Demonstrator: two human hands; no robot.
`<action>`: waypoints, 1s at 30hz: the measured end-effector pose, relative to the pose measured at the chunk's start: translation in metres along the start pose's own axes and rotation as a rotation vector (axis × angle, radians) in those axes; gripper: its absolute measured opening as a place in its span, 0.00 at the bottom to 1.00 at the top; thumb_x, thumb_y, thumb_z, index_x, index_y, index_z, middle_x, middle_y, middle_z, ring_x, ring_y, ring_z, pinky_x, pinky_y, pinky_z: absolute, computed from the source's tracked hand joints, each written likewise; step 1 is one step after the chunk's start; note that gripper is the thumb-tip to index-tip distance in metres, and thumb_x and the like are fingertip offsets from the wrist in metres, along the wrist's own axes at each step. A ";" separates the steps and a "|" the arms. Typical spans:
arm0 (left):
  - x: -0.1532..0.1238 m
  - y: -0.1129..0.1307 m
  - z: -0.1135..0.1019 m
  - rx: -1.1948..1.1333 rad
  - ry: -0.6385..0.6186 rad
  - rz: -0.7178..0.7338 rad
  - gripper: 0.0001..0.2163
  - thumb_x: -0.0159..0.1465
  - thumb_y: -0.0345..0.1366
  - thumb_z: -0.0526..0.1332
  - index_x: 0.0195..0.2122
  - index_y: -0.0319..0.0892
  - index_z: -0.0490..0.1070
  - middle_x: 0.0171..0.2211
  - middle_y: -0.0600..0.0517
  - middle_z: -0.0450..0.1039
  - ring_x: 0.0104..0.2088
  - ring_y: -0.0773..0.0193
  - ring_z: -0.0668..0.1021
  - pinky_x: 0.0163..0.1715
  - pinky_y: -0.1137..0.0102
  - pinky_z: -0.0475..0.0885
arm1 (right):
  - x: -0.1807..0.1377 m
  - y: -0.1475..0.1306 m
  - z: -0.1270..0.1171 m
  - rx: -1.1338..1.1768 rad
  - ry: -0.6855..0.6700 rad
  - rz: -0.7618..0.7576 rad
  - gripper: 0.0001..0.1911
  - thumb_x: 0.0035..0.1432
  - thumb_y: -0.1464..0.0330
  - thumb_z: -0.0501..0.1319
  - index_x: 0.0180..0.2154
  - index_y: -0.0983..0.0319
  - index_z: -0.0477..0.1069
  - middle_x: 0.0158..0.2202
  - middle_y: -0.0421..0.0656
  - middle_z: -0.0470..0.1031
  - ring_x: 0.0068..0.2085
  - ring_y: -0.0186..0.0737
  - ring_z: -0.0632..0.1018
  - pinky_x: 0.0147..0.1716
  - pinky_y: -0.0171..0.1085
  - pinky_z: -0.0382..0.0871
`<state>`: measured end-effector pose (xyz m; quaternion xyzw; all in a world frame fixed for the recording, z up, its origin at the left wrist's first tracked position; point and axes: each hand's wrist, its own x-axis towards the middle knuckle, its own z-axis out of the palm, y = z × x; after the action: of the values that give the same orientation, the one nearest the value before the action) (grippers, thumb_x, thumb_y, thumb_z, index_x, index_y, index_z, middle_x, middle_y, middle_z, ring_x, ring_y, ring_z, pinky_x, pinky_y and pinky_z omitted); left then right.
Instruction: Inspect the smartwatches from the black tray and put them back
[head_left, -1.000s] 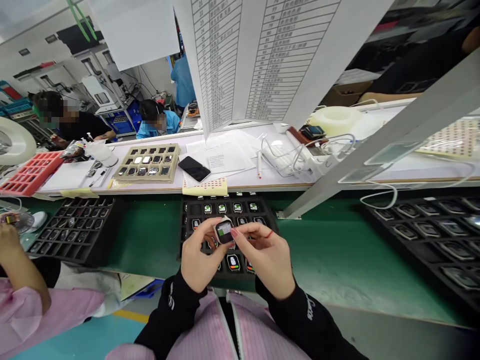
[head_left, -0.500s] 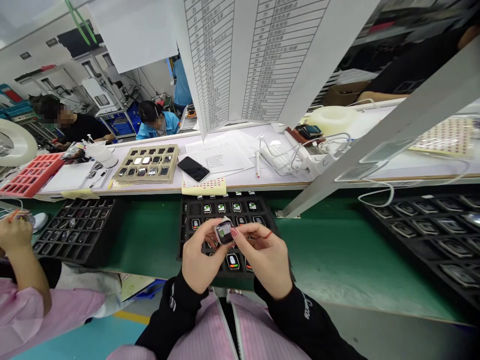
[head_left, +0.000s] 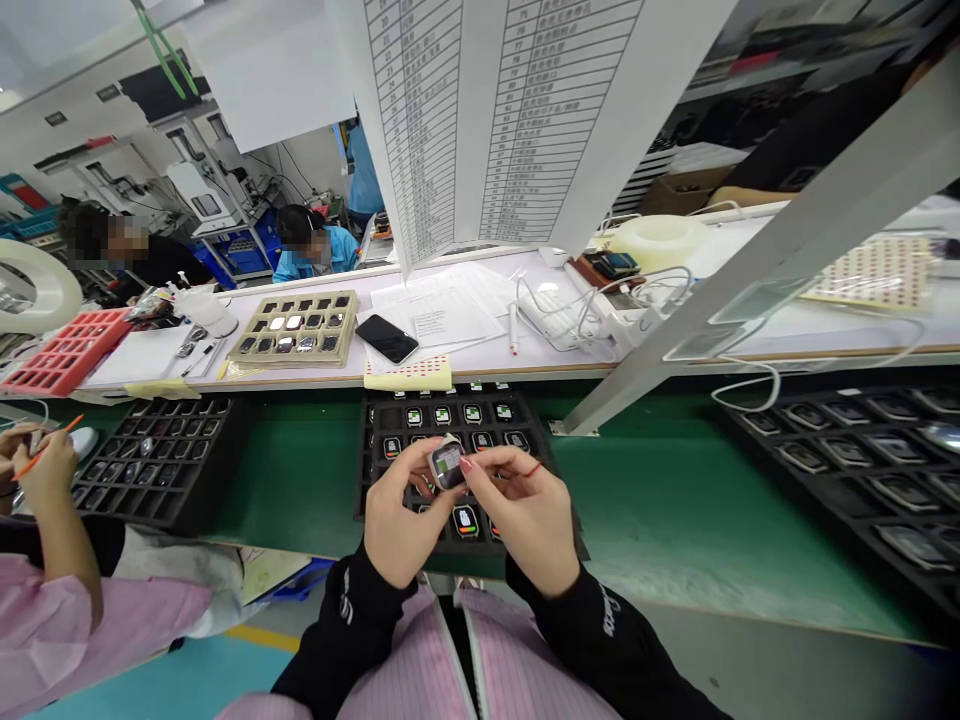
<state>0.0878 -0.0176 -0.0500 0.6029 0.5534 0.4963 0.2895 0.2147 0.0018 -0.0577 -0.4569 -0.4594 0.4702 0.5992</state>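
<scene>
A smartwatch body (head_left: 448, 463) with a lit screen is held above a black foam tray (head_left: 367, 490). My left hand (head_left: 401, 515) grips it by the sides, thumb below and index finger above. My right hand (head_left: 529, 510) is closed at its right edge, with thumb and index finger touching the watch; the other fingers are curled. Beneath my hands the tray's compartments hold several watch bodies with lit screens, among them one watch (head_left: 466, 521) showing white digits and a coloured bar. My hands cover part of the tray.
On the shelf lie a phone (head_left: 386, 338), a beige watch tray (head_left: 346, 340), a red tray (head_left: 67, 350) and papers (head_left: 450, 310). A metal post (head_left: 637, 375) slants on the right. Black trays stand left (head_left: 217, 480) and right (head_left: 825, 490). A co-worker's hand (head_left: 49, 475) holds an orange stick.
My hands and the watch stay almost in place. At the left, the co-worker's hand has shifted, and an orange stick now shows clearly in it.
</scene>
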 end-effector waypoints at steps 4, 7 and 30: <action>-0.001 0.000 0.000 0.013 0.004 -0.011 0.18 0.57 0.30 0.66 0.49 0.48 0.70 0.38 0.56 0.77 0.31 0.72 0.74 0.31 0.78 0.72 | -0.001 0.002 0.001 -0.002 0.009 -0.003 0.11 0.52 0.62 0.69 0.27 0.62 0.75 0.26 0.44 0.76 0.25 0.37 0.76 0.22 0.30 0.72; -0.003 0.001 -0.001 0.021 0.003 -0.007 0.18 0.58 0.30 0.66 0.49 0.48 0.70 0.38 0.56 0.77 0.30 0.72 0.74 0.31 0.78 0.72 | -0.002 0.003 0.002 0.007 0.007 -0.002 0.10 0.52 0.62 0.69 0.28 0.62 0.75 0.26 0.44 0.76 0.26 0.37 0.76 0.23 0.30 0.72; -0.001 -0.004 -0.010 0.050 -0.034 -0.093 0.22 0.55 0.31 0.69 0.51 0.48 0.70 0.36 0.57 0.77 0.29 0.71 0.73 0.34 0.76 0.73 | -0.006 0.008 -0.004 -0.388 0.038 -0.504 0.09 0.63 0.70 0.60 0.40 0.59 0.79 0.37 0.45 0.74 0.31 0.37 0.75 0.22 0.32 0.66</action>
<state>0.0771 -0.0198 -0.0509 0.5919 0.5880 0.4582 0.3065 0.2169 -0.0031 -0.0672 -0.4432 -0.6279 0.2019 0.6070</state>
